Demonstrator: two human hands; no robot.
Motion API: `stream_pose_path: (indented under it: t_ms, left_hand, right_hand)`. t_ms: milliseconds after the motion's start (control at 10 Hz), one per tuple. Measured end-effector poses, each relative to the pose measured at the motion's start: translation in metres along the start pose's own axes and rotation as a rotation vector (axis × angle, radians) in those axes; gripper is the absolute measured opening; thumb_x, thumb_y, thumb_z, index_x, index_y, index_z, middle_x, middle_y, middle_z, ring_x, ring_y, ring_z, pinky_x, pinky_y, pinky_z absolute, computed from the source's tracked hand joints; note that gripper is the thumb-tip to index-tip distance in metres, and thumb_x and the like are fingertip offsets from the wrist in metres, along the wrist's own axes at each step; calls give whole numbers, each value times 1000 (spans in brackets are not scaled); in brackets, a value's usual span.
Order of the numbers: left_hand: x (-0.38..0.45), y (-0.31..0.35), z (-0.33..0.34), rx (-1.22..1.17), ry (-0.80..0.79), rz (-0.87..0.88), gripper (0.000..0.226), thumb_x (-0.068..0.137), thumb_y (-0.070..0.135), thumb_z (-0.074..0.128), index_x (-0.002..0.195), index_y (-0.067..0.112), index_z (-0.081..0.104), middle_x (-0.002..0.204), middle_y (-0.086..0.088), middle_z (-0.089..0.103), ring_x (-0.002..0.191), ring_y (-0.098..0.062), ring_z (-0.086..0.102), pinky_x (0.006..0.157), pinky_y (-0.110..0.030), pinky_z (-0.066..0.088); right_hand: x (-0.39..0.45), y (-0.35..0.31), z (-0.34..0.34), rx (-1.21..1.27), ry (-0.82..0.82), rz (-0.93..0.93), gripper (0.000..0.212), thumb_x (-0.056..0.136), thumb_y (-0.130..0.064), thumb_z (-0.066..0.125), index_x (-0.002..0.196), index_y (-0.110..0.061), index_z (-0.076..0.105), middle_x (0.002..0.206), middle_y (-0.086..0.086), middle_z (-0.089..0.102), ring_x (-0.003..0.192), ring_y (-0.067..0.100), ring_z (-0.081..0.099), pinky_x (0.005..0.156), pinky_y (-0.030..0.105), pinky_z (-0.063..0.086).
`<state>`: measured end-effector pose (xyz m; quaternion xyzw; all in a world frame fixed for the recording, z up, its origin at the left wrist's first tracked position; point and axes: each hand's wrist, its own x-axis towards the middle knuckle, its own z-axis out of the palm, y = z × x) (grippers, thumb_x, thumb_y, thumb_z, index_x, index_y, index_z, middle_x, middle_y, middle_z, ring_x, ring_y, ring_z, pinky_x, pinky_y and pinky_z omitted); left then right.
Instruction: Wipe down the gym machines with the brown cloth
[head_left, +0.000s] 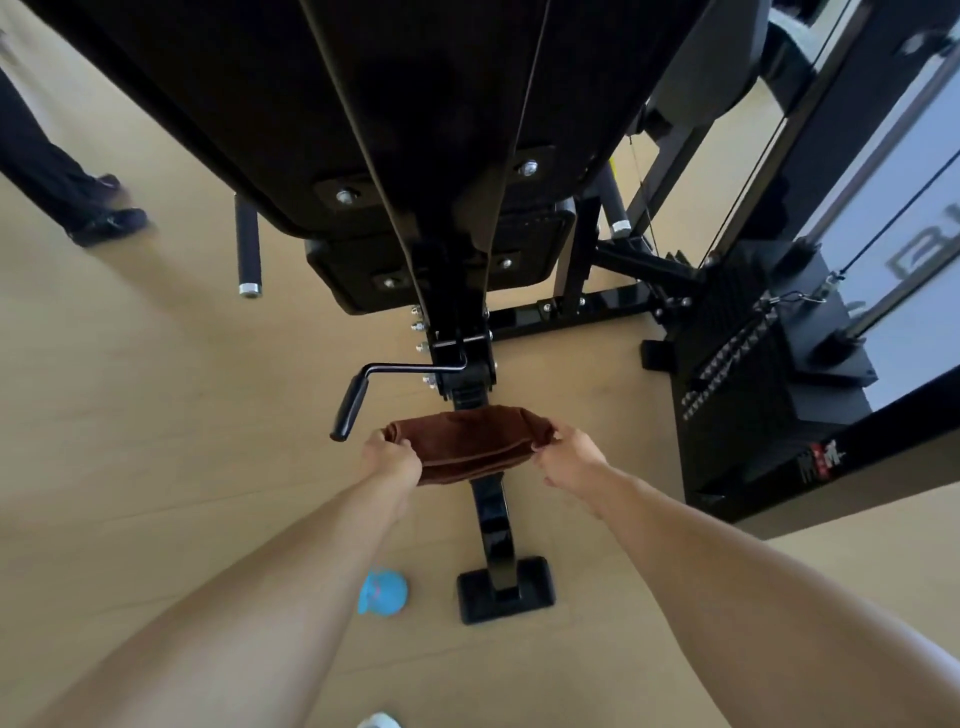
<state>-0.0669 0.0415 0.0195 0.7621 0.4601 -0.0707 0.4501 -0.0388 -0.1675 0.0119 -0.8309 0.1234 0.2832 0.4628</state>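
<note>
The brown cloth (472, 441) is draped over the black support beam (493, 519) of the gym machine, just below the seat adjustment bracket (462, 358). My left hand (392, 460) grips the cloth's left end. The cloth's right end is pinched by my right hand (569, 460). The cloth is stretched between both hands across the beam. The black padded seat and backrest (395, 104) loom above, seen from underneath.
A black crank handle (353, 400) sticks out left of the bracket, close to my left hand. The weight stack (763, 374) with cables stands at right. A blue object (382, 592) lies on the wooden floor beside the beam's foot (506, 590). Another person's legs (62, 176) stand far left.
</note>
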Motion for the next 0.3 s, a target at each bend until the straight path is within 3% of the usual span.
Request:
stream_pose_path:
  t_ms: [100,200,300]
  left_hand:
    - [16,-3,-1,37,-74,84,32,105,16,45,135,8,51,137,-11,57,111,-32,55,90,-39,48]
    - [26,-8,-8,66,-151,201,43,101,8,47,143,13,49,141,-12,57,126,-30,55,104,-37,44]
    - [17,-7,-20,82,-207,177,52,100,4,48,150,14,42,150,-12,49,136,-28,48,111,-38,40]
  right_hand:
    - [16,4,5,55,-90,-30,65,97,-9,63,155,-14,35,137,7,57,119,23,58,105,38,48]
    - [14,6,6,138,-184,-23,83,93,-8,65,161,-25,21,161,2,38,142,26,45,117,45,40]
    - [-5,2,1,120,-167,-7,65,98,-6,61,156,-19,35,155,-1,44,128,19,53,108,33,46]
